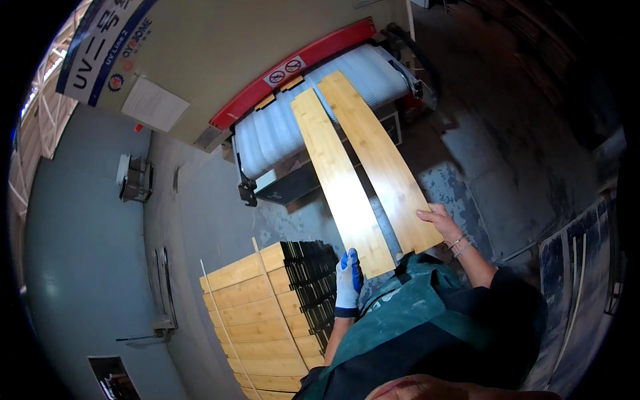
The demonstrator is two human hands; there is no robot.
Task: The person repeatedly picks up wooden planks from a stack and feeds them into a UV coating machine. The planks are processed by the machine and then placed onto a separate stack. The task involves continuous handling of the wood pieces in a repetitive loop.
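Two long, light-wood floorboards stretch away from me, with a narrow gap between them. My left hand [348,283], in a white and blue glove, is closed on the near left edge of the left floorboard [340,190]. The bare right hand [441,223] grips the right floorboard [380,160] by its near right corner, thumb on top. Bracelets circle that wrist. The far ends of both boards lie on a pale, textured conveyor belt [263,143]. Fingers under the boards are hidden.
A machine with a red bar [240,105] stands behind the belt; two short wood ends [265,102] show beneath the bar. On my left is a tall stack of floorboards [260,313] with thin strips against it. A dark panel [577,287] stands at right.
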